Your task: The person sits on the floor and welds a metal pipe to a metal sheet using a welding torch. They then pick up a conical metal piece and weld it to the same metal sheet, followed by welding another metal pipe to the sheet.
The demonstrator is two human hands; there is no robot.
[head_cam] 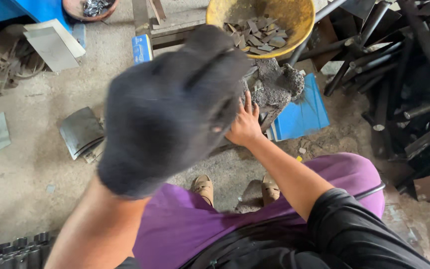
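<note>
Your left hand (167, 112), dark-gloved, blurred, raised mid-frame, curled, grip unclear. Your bare right hand (245, 124) lay open, steadying rough grey crusted metal block (274, 84) below yellow bowl (294, 20).

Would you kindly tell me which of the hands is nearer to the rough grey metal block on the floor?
The right. The bare right hand rests against the rough grey metal block at its lower left edge, while the gloved left hand is raised toward the camera, away from it.
</note>
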